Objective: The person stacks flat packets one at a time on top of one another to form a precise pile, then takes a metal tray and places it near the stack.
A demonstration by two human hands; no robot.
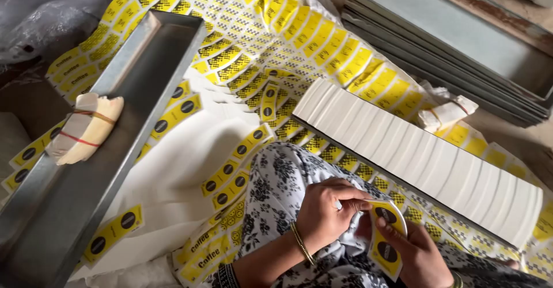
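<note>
**Yellow label pinched between both hands**

Far left of the left hand: a long grey metal tray (144, 80), running diagonally, with a rubber-banded bundle of white strips (85, 128) resting across its near rim. Beside the tray, toward the hands: loose yellow labels (173, 115) with black dots, scattered over white sheets (173, 173).

Lower centre: left hand (325, 213), gold bangle (302, 243) at the wrist, thumb and forefinger closed in a narrow grip on the upper edge of a yellow label strip (387, 236). Touching it from the other side: right hand (417, 256), fingers closed on the same strip from below and behind, thumb lying on its face. Strip held upright above a lap in black-and-white floral fabric (276, 178), two black dots showing on it.

Just above and right of the hands: a long white tray-like holder (426, 155) packed with a row of white strips, lying diagonally. Beyond it: a second small tied bundle (448, 114) among sheets of printed yellow labels (322, 40). Well above and right of the grip: stacked grey metal trays (455, 40).
</note>
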